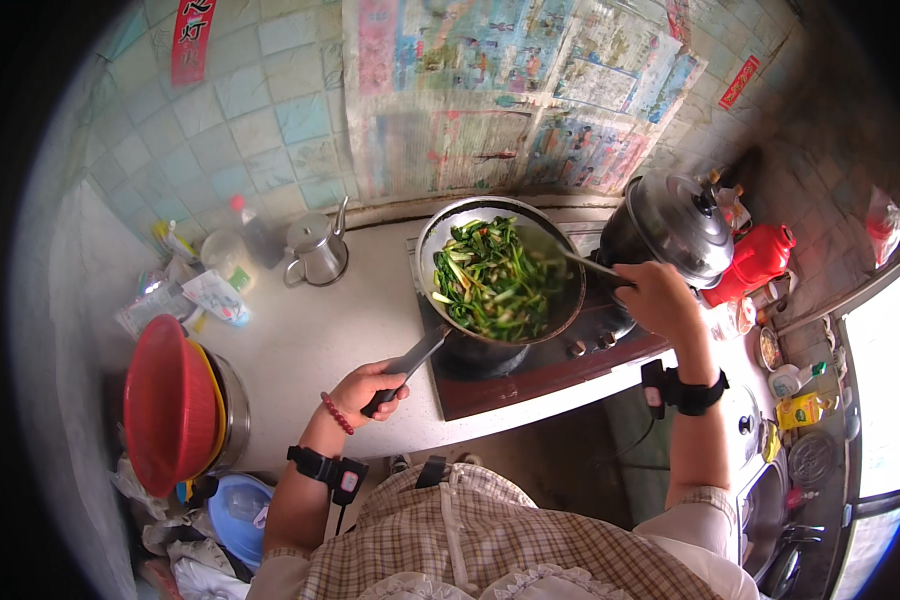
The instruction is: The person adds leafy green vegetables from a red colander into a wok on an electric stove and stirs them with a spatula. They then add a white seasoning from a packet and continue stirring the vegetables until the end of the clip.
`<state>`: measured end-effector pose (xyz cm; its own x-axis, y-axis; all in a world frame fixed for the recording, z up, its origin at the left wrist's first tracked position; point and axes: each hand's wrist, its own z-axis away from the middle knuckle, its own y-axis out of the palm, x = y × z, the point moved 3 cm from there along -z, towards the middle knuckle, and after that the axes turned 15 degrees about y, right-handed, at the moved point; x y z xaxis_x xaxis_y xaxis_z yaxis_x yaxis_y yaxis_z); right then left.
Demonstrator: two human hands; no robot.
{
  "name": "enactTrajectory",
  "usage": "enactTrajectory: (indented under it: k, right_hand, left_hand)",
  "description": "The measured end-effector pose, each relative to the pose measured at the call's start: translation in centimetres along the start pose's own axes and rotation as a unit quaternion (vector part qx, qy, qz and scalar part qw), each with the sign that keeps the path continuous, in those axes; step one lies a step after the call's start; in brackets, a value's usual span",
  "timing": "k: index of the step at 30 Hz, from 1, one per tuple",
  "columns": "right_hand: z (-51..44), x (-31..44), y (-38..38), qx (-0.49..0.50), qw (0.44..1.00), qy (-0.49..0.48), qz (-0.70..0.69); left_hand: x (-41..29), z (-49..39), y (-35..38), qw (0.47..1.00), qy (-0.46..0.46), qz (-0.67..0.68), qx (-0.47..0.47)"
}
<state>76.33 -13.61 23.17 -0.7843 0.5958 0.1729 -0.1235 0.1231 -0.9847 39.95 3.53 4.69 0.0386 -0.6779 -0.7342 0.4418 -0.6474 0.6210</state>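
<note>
My left hand grips the black handle of a wok, which is tilted above the left burner of a gas stove. Chopped leafy greens with pale stalks fill the wok, and a few red bits show among them. In my right hand is the handle of a metal spatula. Its blade reaches into the right part of the greens and is blurred there, so I cannot make out its edge.
A lidded steel pot stands on the stove's right side, beside a red thermos-like container. On the counter to the left are a steel kettle, a dark sauce bottle and stacked basins. A sink lies at right.
</note>
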Motion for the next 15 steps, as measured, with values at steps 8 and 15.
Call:
enactTrajectory:
  k: [8, 15]
  right_hand:
    - [-6.6, -2.6, 7.6, 0.223, 0.904, 0.217, -0.292]
    - [-2.1, 2.3, 5.0, 0.036, 0.99, -0.123, -0.066]
  left_hand:
    - [-0.2, 0.1, 0.1, 1.0, -0.006, -0.01, 0.004]
    - [-0.2, 0.1, 0.1, 1.0, -0.012, -0.008, 0.0]
